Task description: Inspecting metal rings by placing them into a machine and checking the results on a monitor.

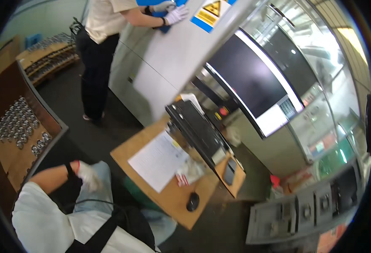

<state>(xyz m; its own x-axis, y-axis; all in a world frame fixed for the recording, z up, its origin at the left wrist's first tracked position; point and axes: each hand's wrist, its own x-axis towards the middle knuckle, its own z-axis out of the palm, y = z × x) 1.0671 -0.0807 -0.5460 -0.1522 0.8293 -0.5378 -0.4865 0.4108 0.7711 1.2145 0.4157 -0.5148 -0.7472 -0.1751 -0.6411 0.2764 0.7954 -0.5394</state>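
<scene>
My left hand (88,177), in a whitish glove with a red cuff and a dark band at the wrist, lies by my thigh in light blue jeans (93,201). It is blurred, so its fingers cannot be made out, and nothing held shows. My right hand is out of sight. Nearest to the left hand on its outer side are rows of shiny round metal parts (19,122) on a cardboard sheet (4,158). Ahead to the right, a wooden desk (179,208) bears a printed sheet (154,162), a black mouse (192,201) and a crumpled white-and-red packet (189,172).
A dark keyboard (200,128) and a phone (229,173) rest on a raised shelf below a large monitor (253,76). Another person (103,42) in white gloves stands at a grey machine (151,84). A grey panel (299,211) lies right; more parts (50,63) sit far left.
</scene>
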